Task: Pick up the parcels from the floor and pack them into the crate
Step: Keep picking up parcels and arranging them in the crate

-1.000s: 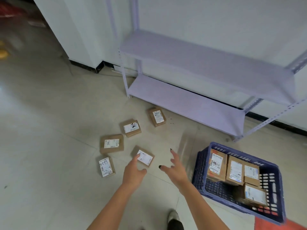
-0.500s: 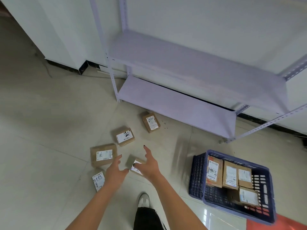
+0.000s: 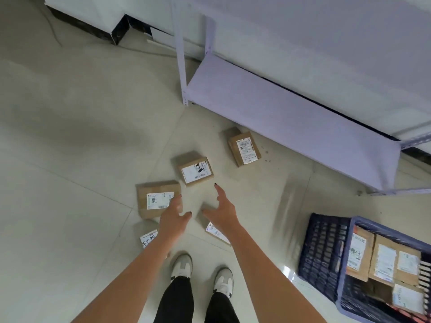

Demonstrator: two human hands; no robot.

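Both hands spread, reaching down over small cardboard parcels on the floor.

Left hand (image 3: 173, 219) and right hand (image 3: 224, 213) have fingers splayed and hold nothing; under the right wrist lies a parcel (image 3: 215, 231), partly hidden, with four others close by. The boxes look light, stiff and matte, so likely easy to pinch by opposite side edges, one-handed. The crate (image 3: 326, 248) stands to the right, part-filled.
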